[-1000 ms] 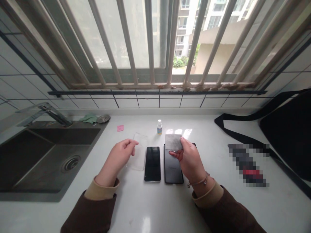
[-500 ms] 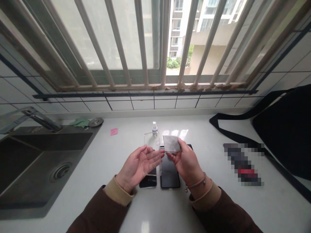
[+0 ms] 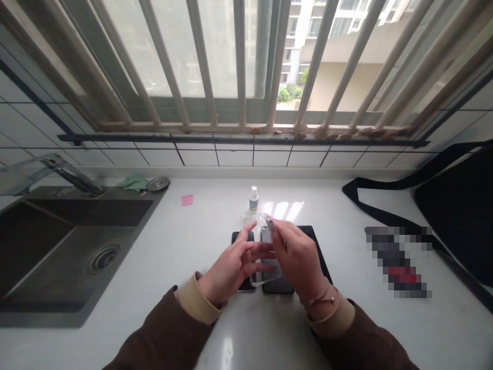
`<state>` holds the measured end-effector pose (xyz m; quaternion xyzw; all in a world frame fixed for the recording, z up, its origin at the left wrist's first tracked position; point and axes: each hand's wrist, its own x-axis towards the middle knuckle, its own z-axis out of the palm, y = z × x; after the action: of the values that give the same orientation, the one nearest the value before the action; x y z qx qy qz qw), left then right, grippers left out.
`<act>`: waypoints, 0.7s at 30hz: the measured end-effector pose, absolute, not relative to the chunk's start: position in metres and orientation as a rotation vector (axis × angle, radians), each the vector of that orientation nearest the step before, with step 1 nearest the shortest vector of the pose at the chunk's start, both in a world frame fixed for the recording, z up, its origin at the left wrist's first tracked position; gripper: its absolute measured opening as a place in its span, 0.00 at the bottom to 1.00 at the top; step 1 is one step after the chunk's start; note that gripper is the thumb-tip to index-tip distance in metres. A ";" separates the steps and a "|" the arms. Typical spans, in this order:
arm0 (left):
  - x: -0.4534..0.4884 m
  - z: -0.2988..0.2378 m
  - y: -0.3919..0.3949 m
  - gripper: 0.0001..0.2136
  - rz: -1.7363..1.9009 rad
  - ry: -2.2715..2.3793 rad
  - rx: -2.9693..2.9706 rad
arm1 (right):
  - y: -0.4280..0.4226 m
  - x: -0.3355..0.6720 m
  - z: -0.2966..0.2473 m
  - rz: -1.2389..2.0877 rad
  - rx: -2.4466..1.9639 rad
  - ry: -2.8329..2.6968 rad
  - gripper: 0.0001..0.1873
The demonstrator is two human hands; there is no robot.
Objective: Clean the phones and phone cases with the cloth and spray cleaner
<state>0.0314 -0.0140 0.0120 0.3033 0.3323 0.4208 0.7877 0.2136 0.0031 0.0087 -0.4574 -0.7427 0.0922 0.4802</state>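
Note:
Above the counter, my left hand (image 3: 231,264) holds a clear phone case (image 3: 250,219), tilted, with the fingers spread behind it. My right hand (image 3: 300,252) pinches a small grey cloth (image 3: 270,224) at the case's upper right edge; most of the cloth is hidden by the fingers. Below the hands lie a black phone (image 3: 238,237) on the left and a second dark phone (image 3: 278,288) beside it, both partly covered. A flat black item (image 3: 316,245) shows from behind my right hand. Just beyond the case stands a small white bottle (image 3: 253,199) with a label.
To the left is a dark sink (image 3: 65,300) with a faucet (image 3: 73,174), a green cloth (image 3: 133,183) and a metal drain strainer (image 3: 158,184). A pink paper note (image 3: 187,200) lies behind. On the right are a black bag (image 3: 458,205) with its strap and a pixelated dark item (image 3: 396,262).
My right hand has turned and brought the cloth onto the case's edge. The case has tilted in my left hand. The whole view has shifted slightly.

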 end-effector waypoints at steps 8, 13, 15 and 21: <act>0.040 0.009 -0.020 0.39 0.933 0.703 0.657 | 0.001 0.201 -0.008 0.097 -1.087 -2.035 0.16; 0.041 0.000 -0.020 0.40 0.927 0.700 0.676 | -0.002 0.200 -0.012 0.291 -1.107 -1.963 0.18; 0.041 -0.006 -0.020 0.40 0.897 0.679 0.689 | -0.003 0.199 -0.013 0.372 -1.104 -1.871 0.20; 0.045 -0.015 -0.021 0.38 0.843 0.635 0.722 | -0.005 0.197 -0.008 0.512 -1.082 -1.759 0.20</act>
<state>0.0450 -0.0215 -0.0149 0.3368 0.2963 0.3932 0.8026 0.1966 -0.0055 -0.0080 -0.4444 -0.7229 0.2105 0.4854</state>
